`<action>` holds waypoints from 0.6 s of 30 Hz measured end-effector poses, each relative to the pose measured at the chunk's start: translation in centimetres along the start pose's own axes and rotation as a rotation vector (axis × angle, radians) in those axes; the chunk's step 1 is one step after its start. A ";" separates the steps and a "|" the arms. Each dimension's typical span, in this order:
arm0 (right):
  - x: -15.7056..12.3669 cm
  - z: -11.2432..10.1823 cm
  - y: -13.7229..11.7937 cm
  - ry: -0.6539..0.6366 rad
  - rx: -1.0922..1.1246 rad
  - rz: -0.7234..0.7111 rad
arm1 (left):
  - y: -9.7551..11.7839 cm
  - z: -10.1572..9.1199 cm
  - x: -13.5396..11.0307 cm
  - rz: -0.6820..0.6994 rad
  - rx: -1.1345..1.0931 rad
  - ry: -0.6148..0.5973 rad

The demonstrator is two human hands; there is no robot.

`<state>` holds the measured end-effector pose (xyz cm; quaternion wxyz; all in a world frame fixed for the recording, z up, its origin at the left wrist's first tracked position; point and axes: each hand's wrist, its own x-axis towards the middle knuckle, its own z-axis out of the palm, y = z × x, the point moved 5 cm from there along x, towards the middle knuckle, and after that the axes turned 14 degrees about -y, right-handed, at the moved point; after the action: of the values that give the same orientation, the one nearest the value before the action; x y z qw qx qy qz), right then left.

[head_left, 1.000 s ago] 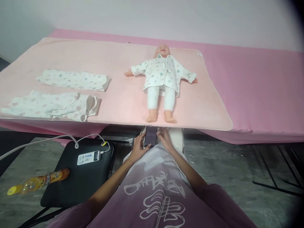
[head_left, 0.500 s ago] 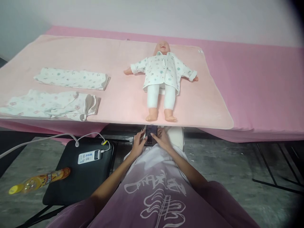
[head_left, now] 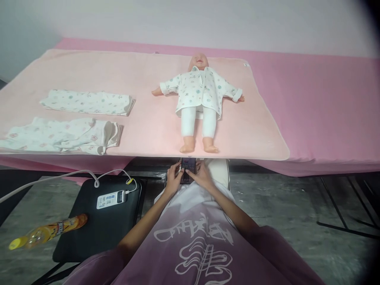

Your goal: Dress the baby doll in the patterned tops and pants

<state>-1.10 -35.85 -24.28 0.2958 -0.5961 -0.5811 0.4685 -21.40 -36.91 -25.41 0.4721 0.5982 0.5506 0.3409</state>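
Observation:
A dark phone point(head_left: 188, 164) is held low at my lap, just under the front edge of the table. My left hand point(head_left: 173, 177) grips its left side, and my right hand point(head_left: 203, 175) grips its right side with the thumb over the screen. What the screen shows is too small to read. Above my hands a baby doll point(head_left: 199, 95) lies on its back on the pink mat point(head_left: 148, 130), arms spread. It wears a white patterned jacket and white leggings. Two folded patterned garments, an upper one point(head_left: 86, 102) and a lower one point(head_left: 59, 134), lie to the left.
Left of me stands a black stool point(head_left: 103, 233) bearing a white power bank point(head_left: 109, 199) with a cable point(head_left: 68, 174), and an orange drink bottle point(head_left: 50, 231). A pink cloth point(head_left: 320, 111) covers the table. Black metal legs point(head_left: 335, 209) stand at the right.
The view has shifted slightly. My right thumb has moved a little left and down across the phone; both hands stay on it. The doll and garments lie as before.

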 end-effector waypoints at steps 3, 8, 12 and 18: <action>0.3 0.0 -0.3 0.003 0.003 0.029 | -0.1 -0.1 0.1 -0.012 -0.018 0.009; 1.2 -0.5 0.0 -0.022 0.113 0.044 | -0.6 0.1 1.8 -0.062 -0.197 -0.005; 1.3 -0.8 0.3 -0.041 0.199 0.033 | -1.3 0.5 3.6 -0.164 -0.362 0.018; 0.7 -0.9 0.5 -0.060 0.238 0.037 | -1.8 0.9 4.6 -0.205 -0.377 0.074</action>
<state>-0.10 -35.04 -24.55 0.3383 -0.5529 -0.5190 0.5573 -20.40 -32.70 -27.88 0.5870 0.4274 0.5520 0.4099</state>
